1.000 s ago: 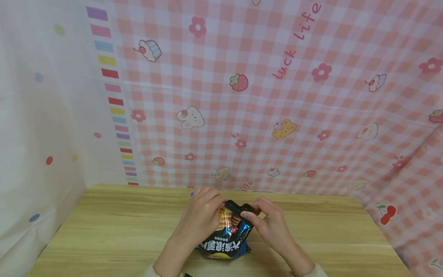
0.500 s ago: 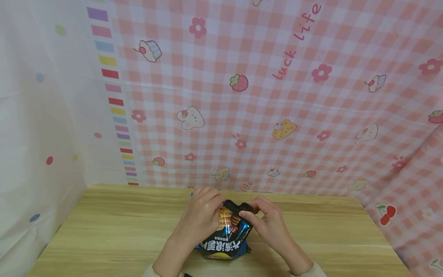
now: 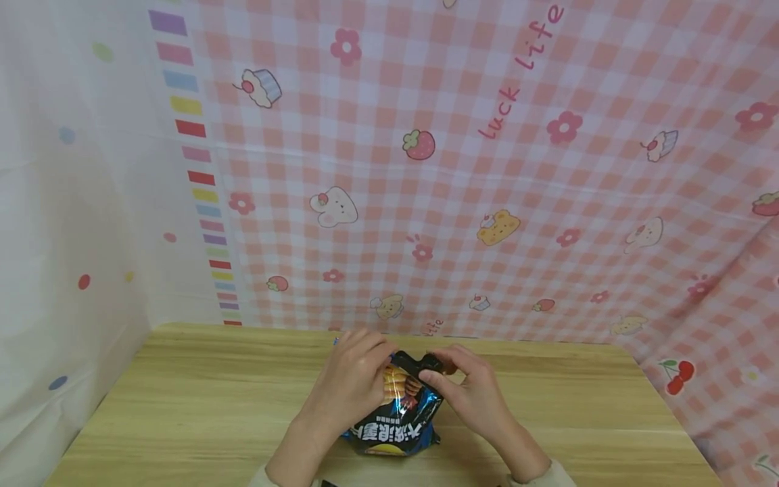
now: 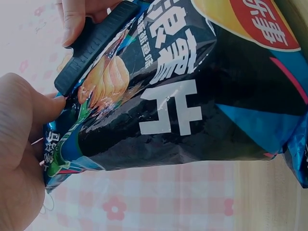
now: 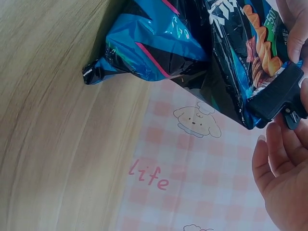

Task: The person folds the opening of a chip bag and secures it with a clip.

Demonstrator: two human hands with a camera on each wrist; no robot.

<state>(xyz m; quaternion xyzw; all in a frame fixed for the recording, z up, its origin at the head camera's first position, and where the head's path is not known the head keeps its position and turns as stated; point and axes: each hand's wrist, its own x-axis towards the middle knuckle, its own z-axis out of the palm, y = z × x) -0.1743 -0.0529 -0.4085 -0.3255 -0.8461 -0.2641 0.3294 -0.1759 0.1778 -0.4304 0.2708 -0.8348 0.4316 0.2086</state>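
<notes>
A black and blue potato chip bag (image 3: 392, 416) stands on the wooden table, its lettering upside down in the head view. Across its top edge sits a black bag clip (image 4: 96, 45), its lever side showing in the right wrist view. My left hand (image 3: 349, 382) grips the bag's top corner beside one end of the clip, thumb on the printed front. With thumb and fingers, my right hand (image 3: 471, 385) pinches the clip's levers. Part of the clip (image 5: 276, 96) is hidden behind the right hand's fingers.
The wooden table (image 3: 578, 419) reaches back to a pink checked cloth (image 3: 377, 169) hung as a wall. A pale cloth (image 3: 73, 223) hangs on the left. A small dark object (image 3: 329, 483) shows at the bottom edge of the head view.
Both hands stay at the bag. My right fingers and the clip have shifted very slightly; the bag stays in place.
</notes>
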